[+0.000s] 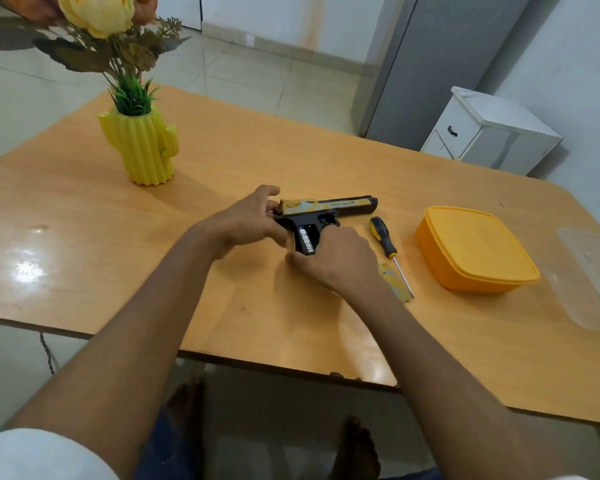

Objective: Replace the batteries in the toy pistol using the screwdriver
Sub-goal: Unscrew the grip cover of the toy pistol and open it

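Observation:
A black and yellow toy pistol (340, 205) lies on its side in the middle of the wooden table (257, 161), barrel pointing right. Its grip compartment is uncovered and a white battery (306, 241) shows inside. My left hand (248, 221) holds the pistol's rear end, fingers curled round it. My right hand (336, 259) grips the lower end of the pistol's handle. A screwdriver (388, 249) with a black and yellow handle lies just right of my right hand. The yellow patterned battery cover (394, 284) lies beside the screwdriver's shaft, partly hidden by my wrist.
A yellow lidded plastic box (475, 249) sits right of the screwdriver. A clear plastic container (593, 278) is at the table's right edge. A yellow cactus vase (142, 150) with artificial flowers stands at the back left. A white cabinet (489, 133) stands behind the table.

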